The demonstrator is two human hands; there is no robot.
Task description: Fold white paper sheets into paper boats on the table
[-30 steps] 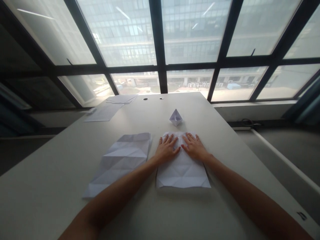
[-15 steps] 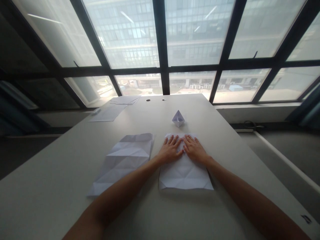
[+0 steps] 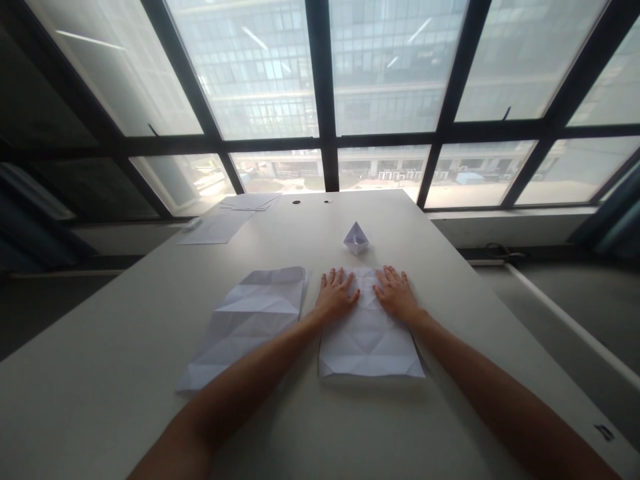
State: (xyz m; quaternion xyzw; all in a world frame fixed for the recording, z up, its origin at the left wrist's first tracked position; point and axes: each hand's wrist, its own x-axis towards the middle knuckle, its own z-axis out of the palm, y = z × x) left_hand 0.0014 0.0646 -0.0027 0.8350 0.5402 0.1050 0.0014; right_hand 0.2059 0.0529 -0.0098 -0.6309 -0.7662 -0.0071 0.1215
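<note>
A creased white sheet of paper (image 3: 369, 337) lies flat on the white table (image 3: 320, 427) in front of me. My left hand (image 3: 337, 294) rests flat on the sheet's far left part, fingers stretched out. My right hand (image 3: 396, 291) lies flat on its far right part, fingers spread. A strip of paper shows between the two hands. Just beyond the sheet stands a small folded paper boat (image 3: 356, 238). A second creased sheet (image 3: 250, 323) lies to the left of my left arm.
More paper sheets (image 3: 220, 223) lie at the table's far left corner, near two round holes (image 3: 297, 201) in the tabletop. Big windows with dark frames stand behind the table. The table's right edge drops to a floor channel.
My hands, pressed close together half a second ago, have slid apart sideways across the far part of the sheet. The paper has stayed flat in place.
</note>
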